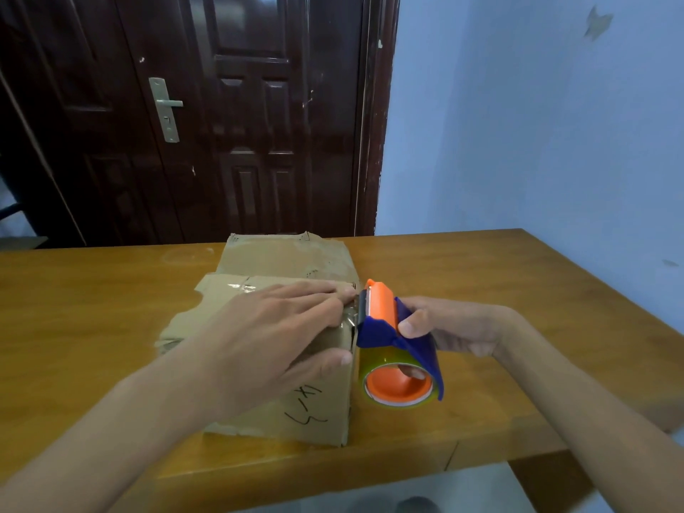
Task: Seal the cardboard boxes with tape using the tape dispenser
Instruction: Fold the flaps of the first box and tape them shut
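Dark wooden door [237, 116] behind, pale blue wall [536, 124] to the right. Wooden desk [518, 290] carrying the work.

Two flattened-looking cardboard boxes mid-desk: near box [311, 409] with black marker scribble on the side facing the camera, far box [285, 257] just behind and touching it. Shiny clear tape [348, 322] visible on top of near box, running toward its right edge; more glossy tape patches near its back-left corner. Far box: can't tell whether taped.

Left hand [274, 327] flat on top of near box, fingers straight, pressing the tape down near the right edge. Left grip: wide, nothing clasped.

Right hand [455, 327] wrapped around the tape dispenser [396, 342], thumb on the blue shell, fingers through the orange core. Right grip: closed round the dispenser. Dispenser just off the box's right edge, cutter end against the top corner, roll hanging beside the right side.

Judgement: strip across near box's top laid, now at the cut or wrap-over-the-edge stage. Left to do: sever tape, smooth the end down, then likely the far box.
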